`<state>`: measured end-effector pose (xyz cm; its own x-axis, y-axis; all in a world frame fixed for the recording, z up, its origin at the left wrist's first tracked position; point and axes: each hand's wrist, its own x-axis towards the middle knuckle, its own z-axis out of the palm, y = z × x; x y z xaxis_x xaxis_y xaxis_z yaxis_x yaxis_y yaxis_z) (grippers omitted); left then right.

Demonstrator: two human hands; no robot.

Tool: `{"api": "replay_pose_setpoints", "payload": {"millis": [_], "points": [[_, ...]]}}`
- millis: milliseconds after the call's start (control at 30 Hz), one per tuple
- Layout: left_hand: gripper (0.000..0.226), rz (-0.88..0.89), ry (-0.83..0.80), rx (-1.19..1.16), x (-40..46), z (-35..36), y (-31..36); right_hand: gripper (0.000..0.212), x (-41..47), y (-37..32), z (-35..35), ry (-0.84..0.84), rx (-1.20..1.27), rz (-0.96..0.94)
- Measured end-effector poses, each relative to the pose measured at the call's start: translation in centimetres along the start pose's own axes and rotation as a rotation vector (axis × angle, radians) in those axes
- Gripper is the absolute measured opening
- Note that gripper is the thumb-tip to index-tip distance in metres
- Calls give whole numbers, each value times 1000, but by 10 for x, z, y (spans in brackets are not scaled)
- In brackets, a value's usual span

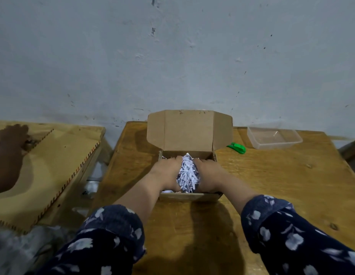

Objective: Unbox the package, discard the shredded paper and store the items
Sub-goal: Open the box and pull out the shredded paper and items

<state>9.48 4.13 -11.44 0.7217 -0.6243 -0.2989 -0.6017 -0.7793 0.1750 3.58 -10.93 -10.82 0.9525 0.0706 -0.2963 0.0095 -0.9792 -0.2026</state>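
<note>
**Shredded paper scooped up inside the opened box**

Patterned sleeves [113,231] lead to the left hand [166,171] and right hand [207,172], both down in the cardboard box [189,197] on the tabletop [291,185], fingers clenched around a white, crinkled clump of shredded paper [188,173]. Its lid stands open; discarding and storing remain. Just right of the box lie a green item [237,148] and, farther right, a clear container [273,137]

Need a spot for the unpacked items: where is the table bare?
Free: wooden table right of the open cardboard box, in front of the clear plastic container and green stapler. Also bare left of the box. Crowded: inside it, both hands in shredded paper.
</note>
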Motion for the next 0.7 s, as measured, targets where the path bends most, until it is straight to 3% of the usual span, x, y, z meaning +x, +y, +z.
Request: {"api": "replay_pose_setpoints", "payload": {"millis": [267, 433, 700], "points": [[89, 69, 142, -192, -1, -43, -9, 86, -10, -5, -54, 178, 42, -34], [92, 101, 242, -269, 3, -80, -6, 102, -11, 0, -85, 310, 24, -44], [87, 188, 338, -240, 25, -109, 61, 101, -60, 53, -120, 385, 30, 42]]}}
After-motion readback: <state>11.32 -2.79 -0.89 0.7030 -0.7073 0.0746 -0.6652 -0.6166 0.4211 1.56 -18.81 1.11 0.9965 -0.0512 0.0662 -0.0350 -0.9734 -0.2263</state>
